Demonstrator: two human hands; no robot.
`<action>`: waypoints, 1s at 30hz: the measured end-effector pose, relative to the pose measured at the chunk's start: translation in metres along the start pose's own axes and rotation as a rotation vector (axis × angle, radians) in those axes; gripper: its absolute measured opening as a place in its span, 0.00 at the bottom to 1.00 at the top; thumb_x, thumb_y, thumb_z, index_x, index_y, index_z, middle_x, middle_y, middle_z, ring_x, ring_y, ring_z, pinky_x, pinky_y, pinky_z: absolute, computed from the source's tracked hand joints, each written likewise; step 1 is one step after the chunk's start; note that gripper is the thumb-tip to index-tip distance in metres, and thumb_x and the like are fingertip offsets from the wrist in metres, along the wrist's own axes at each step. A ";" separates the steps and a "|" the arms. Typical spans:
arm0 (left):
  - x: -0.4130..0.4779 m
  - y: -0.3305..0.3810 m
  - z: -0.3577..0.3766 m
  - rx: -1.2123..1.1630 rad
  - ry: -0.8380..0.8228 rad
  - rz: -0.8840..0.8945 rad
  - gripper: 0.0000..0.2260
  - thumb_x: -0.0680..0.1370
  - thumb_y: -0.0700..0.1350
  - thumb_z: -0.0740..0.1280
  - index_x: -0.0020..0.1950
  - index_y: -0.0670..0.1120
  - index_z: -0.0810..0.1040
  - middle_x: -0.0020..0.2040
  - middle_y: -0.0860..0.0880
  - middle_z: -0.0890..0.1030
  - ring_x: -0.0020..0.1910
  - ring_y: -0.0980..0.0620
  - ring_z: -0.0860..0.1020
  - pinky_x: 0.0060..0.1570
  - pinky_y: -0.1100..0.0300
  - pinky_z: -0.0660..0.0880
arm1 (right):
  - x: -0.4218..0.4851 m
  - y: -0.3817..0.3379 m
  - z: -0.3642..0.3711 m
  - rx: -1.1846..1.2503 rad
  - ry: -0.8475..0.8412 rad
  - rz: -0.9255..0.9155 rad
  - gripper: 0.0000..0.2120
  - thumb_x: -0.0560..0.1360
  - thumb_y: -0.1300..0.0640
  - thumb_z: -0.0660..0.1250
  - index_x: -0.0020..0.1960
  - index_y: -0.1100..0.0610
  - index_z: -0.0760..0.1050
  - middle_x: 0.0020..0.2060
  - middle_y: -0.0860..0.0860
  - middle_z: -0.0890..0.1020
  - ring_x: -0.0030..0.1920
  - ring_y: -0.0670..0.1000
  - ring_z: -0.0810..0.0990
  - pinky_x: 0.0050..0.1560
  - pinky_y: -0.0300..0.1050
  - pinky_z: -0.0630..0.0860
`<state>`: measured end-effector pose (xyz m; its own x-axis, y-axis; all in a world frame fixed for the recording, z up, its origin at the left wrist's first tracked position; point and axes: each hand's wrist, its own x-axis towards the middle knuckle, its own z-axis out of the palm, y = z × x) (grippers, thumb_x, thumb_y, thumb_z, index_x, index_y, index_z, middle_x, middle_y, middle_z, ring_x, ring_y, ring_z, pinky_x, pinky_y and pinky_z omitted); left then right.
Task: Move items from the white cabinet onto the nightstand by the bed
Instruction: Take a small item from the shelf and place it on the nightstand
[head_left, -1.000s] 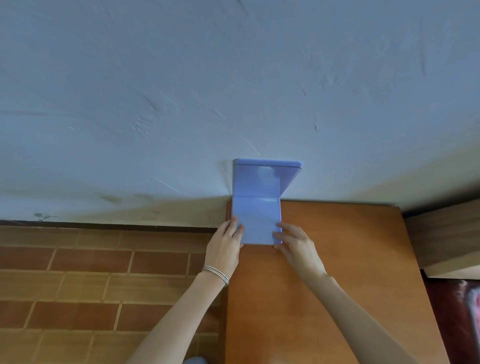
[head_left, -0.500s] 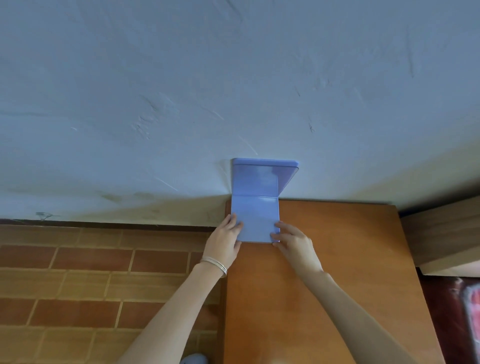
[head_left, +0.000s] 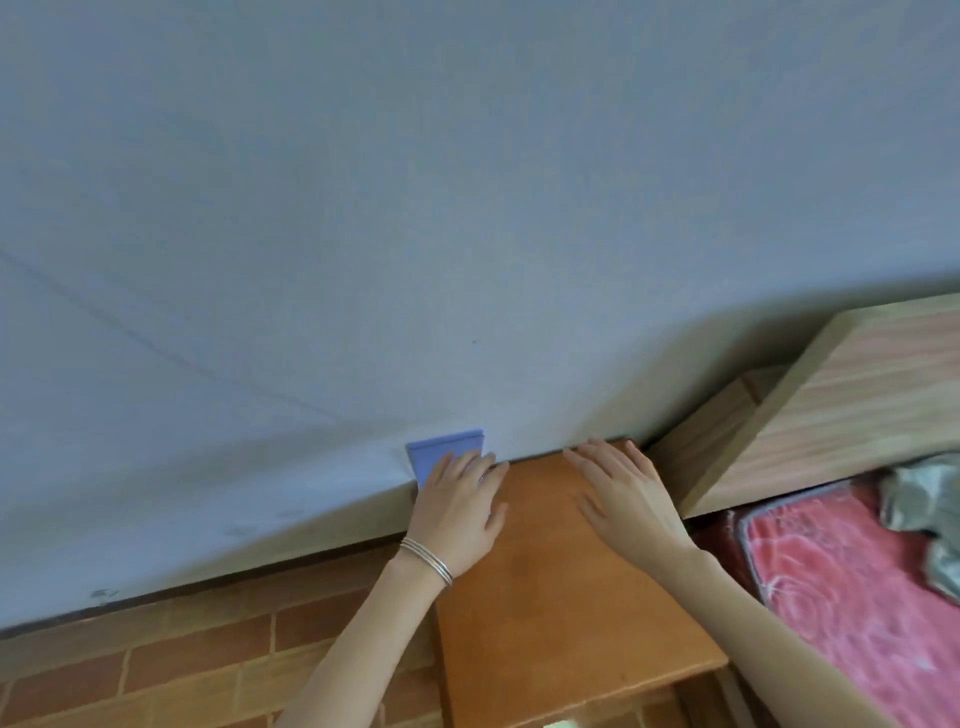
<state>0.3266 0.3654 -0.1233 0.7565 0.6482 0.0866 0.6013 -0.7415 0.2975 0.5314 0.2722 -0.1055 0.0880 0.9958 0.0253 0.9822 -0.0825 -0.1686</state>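
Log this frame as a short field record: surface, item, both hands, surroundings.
surface: orange-brown wooden nightstand top
item: blue flat panel, at the nightstand's back left corner, against the pale blue-grey wall
left hand: fingers straight, lying over the panel's lower part; thin metal bangles on the wrist
right hand: flat, fingers spread, over the back right of the top; contact unclear
surroundings: red patterned mattress and light wooden headboard to the right

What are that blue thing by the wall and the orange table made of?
Blue panel: probably plastic, from its even pale-blue colour and thin flat shape; blur leaves it open. Nightstand: wood or wood-look laminate, smooth and slightly glossy, judging by its orange-brown top with faint grain.
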 end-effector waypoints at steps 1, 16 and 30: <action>0.007 0.014 -0.021 -0.006 0.033 0.038 0.18 0.72 0.50 0.62 0.56 0.44 0.81 0.54 0.47 0.82 0.55 0.46 0.79 0.55 0.47 0.75 | -0.011 0.001 -0.023 -0.026 0.029 0.012 0.20 0.71 0.53 0.68 0.62 0.56 0.75 0.58 0.52 0.79 0.62 0.53 0.75 0.63 0.59 0.67; 0.015 0.215 -0.138 -0.085 0.080 0.971 0.22 0.74 0.55 0.58 0.65 0.48 0.76 0.62 0.47 0.78 0.62 0.45 0.74 0.61 0.46 0.70 | -0.263 -0.063 -0.187 -0.284 0.326 0.737 0.21 0.76 0.48 0.56 0.66 0.55 0.72 0.64 0.52 0.75 0.65 0.53 0.72 0.66 0.57 0.66; -0.215 0.422 -0.143 -0.337 -0.165 1.836 0.23 0.75 0.58 0.56 0.64 0.49 0.77 0.63 0.47 0.78 0.63 0.44 0.74 0.63 0.44 0.70 | -0.525 -0.306 -0.211 -0.419 0.322 1.692 0.23 0.76 0.46 0.56 0.68 0.53 0.70 0.66 0.51 0.73 0.67 0.50 0.69 0.68 0.52 0.64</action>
<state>0.3810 -0.0625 0.1193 0.3432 -0.8500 0.3997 -0.9383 -0.3295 0.1050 0.2200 -0.2337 0.1408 0.9306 -0.2234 0.2900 -0.2408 -0.9702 0.0255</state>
